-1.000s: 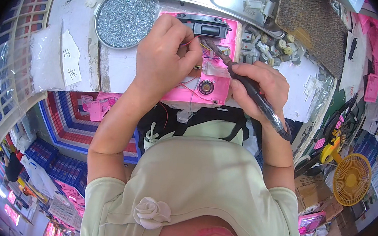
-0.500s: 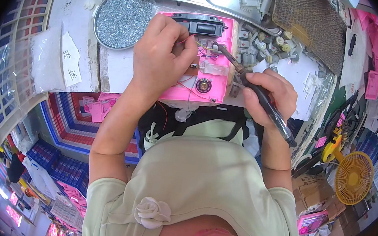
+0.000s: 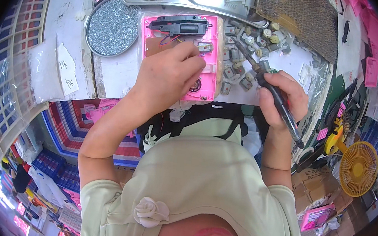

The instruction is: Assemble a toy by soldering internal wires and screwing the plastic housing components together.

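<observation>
A pink plastic casing (image 3: 208, 81) lies on the bench with its inner side up. In it sit a black plastic housing (image 3: 180, 26), a brown circuit board (image 3: 156, 46), a small grey boxed part (image 3: 204, 47), thin coloured wires and a round speaker (image 3: 195, 86). My left hand (image 3: 168, 76) is over the casing's near half, thumb and fingers pinched together; whatever they hold is hidden. To the right, my right hand (image 3: 288, 98) grips a black-handled soldering iron (image 3: 279, 104), its tip off the casing and above loose grey parts.
Several small grey parts (image 3: 237, 68) are heaped right of the casing. A round tray of small metal screws (image 3: 113, 27) stands left. Behind are a steel compartment tray (image 3: 200, 6) and a brown textured mat (image 3: 300, 23). A yellow fan (image 3: 358, 168) is at far right.
My left hand has moved nearer to me, from the wires to the casing's near half. The soldering iron has drawn away to the right, off the grey boxed part.
</observation>
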Available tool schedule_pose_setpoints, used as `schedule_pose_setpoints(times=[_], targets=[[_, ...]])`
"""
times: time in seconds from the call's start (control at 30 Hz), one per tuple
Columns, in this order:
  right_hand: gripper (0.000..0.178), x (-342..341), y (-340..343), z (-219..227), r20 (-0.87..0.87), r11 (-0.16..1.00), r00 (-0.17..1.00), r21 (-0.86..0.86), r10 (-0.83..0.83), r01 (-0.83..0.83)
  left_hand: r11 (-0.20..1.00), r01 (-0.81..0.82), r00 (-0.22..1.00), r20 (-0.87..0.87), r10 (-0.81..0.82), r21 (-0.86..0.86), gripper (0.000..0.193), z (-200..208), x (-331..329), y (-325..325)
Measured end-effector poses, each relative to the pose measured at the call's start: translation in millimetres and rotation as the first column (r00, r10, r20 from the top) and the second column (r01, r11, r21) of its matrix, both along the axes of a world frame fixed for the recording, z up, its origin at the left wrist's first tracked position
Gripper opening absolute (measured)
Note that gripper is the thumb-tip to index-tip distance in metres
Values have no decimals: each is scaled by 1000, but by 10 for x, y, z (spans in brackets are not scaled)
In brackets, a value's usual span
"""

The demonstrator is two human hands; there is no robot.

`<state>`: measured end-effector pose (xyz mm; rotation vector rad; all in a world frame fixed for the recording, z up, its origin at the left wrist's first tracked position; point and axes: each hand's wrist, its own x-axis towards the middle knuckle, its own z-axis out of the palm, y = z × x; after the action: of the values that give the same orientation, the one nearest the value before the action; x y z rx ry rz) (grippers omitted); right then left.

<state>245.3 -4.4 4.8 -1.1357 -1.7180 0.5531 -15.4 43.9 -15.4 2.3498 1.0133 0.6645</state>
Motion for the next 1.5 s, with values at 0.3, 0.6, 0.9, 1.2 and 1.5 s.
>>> schedule_pose_setpoints(times=[0.3, 0.6, 0.9, 1.2, 1.5], targets=[[29, 19, -42, -44, -22, 999, 1000, -52, -18, 17, 857, 75, 984, 175, 18, -509, 11, 80, -151, 145], [28, -14, -90, 34, -64, 971, 979, -126, 195, -202, 953, 204, 975, -45, -219, -225, 17, 154, -192, 159], [26, -71, -49, -25, -55, 910, 941, -239, 335, -338, 965, 206, 978, 1, -209, -159, 11, 99, -197, 160], [23, -129, -15, -38, -66, 879, 924, -288, 377, -379, 967, 197, 976, -57, -209, -162, 10, 85, -199, 144], [25, -155, -30, -93, -122, 874, 938, -340, 326, -348, 966, 196, 973, -91, -213, -166, 8, 80, -195, 133]])
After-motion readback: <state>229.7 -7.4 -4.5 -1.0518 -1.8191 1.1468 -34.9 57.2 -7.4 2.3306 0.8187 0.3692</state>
